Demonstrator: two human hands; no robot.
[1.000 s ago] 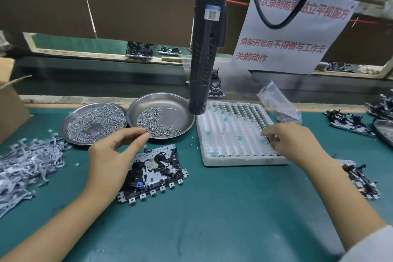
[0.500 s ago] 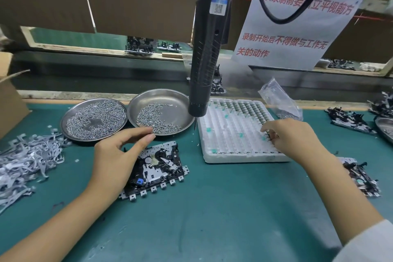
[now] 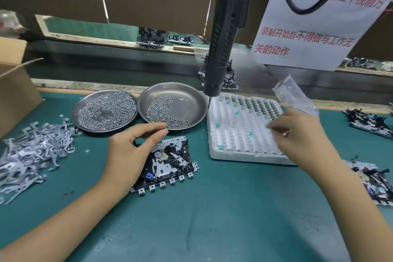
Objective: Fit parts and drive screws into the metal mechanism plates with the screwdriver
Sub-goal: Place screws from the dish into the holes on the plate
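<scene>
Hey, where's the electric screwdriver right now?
In the head view the electric screwdriver hangs upright at top centre, nobody holding it, its tip just above the far left corner of the white foam tray, beside the right-hand screw dish.

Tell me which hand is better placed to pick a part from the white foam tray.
The right hand: its fingers already hover over the white foam tray. The left hand is beside the mechanism plate.

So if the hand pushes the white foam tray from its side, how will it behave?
The white foam tray looks light, so it probably slides easily on the green mat. Its base is wide and flat, so tipping seems unlikely. Foam may dent under hard pressure.
</scene>
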